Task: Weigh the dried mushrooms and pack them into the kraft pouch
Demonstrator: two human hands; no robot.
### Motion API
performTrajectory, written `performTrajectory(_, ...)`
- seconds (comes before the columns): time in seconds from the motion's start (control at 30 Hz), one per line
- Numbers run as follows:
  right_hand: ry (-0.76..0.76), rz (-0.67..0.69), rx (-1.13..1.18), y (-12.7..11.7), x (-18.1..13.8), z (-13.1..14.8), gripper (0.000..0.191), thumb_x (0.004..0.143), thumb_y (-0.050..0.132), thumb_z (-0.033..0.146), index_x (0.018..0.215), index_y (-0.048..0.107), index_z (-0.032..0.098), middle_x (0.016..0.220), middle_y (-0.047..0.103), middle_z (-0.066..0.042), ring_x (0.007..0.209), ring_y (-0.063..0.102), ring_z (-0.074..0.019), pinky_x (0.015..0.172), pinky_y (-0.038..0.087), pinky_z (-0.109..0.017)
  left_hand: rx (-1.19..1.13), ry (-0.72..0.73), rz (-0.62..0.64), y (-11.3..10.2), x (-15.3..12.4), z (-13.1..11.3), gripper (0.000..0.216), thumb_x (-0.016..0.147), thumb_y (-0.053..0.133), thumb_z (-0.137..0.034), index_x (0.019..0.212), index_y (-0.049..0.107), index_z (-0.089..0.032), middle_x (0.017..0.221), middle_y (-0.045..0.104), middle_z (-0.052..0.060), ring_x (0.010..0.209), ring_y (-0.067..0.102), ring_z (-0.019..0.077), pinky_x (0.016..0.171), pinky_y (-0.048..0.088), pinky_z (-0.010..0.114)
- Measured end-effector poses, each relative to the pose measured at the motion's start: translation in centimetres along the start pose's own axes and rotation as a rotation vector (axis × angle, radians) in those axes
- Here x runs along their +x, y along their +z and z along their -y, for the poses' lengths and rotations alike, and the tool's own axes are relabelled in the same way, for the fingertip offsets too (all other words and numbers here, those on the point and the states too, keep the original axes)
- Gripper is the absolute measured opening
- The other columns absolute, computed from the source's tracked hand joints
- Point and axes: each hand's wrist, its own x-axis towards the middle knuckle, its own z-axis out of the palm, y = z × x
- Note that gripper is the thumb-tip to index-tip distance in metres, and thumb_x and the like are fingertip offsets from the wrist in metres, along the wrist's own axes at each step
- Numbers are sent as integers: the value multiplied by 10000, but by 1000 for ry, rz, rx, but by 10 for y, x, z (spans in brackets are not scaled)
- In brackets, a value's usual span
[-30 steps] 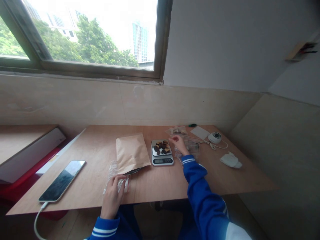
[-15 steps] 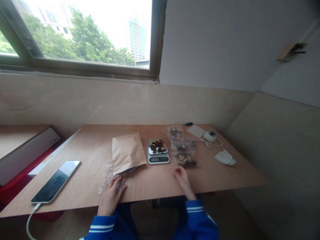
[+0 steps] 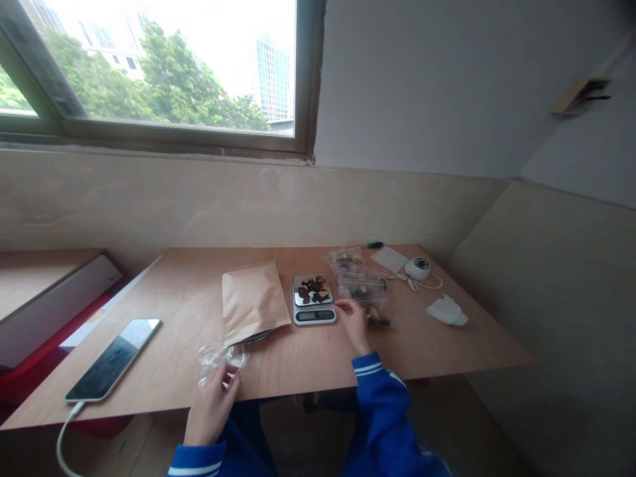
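Note:
My left hand (image 3: 216, 397) is closed on the near edge of a crumpled clear plastic bag (image 3: 211, 358) at the table's front. Beside the right edge of a white digital kitchen scale (image 3: 318, 317), my right hand (image 3: 354, 322) has its thumb and fingers pinched together; what they hold, if anything, is too small to make out. Dark brown dried pieces with pale cut faces (image 3: 313, 289) lie on the scale's plate. Behind my right hand, dried brown pieces in a clear bag (image 3: 378, 317) are partly covered.
Left of the scale lies a brown kraft pouch (image 3: 256, 301). More clear zip bags (image 3: 362, 286) lie to its right. Farther right are a white round device with a cord (image 3: 417, 267), a white card (image 3: 389, 260) and a crumpled tissue (image 3: 447, 311). A charging phone (image 3: 113, 361) lies left.
My right hand has moved forward and slightly left, up to the scale's right edge. My left hand has drawn back a little and now pinches the plastic bag's edge.

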Motion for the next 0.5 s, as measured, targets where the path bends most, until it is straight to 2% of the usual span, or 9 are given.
performTrajectory(0.13,-167,69,-214,10,23,1,170,798,593,370,759,637,210,853,640,-78,784,613,-221,751,500,-346,-43,-50,-20,-13,-13,-2,356,771,445,-545,859,576,-225,694,610,-13,571,578,155,591,478,293)
performTrajectory(0.3,-328,129,-490,13,23,-3,183,864,493,277,882,658,200,892,662,-83,921,576,-244,875,442,-398,-98,-71,-30,-16,-18,-6,422,771,443,-586,923,578,-218,764,634,4,613,598,161,633,502,308)
performTrajectory(0.4,-350,122,-528,7,17,-3,264,877,444,265,1018,649,178,971,662,-106,958,576,-248,891,441,-421,-92,-34,-40,-9,-16,-4,428,767,449,-590,900,593,-210,865,649,41,708,622,183,680,515,326)
performTrajectory(0.5,-344,73,-464,-1,4,0,300,875,426,245,1089,621,171,1053,648,-118,1025,564,-244,911,439,-417,-3,23,-94,2,-9,6,394,774,448,-560,876,606,-213,901,645,62,788,630,210,714,513,343)
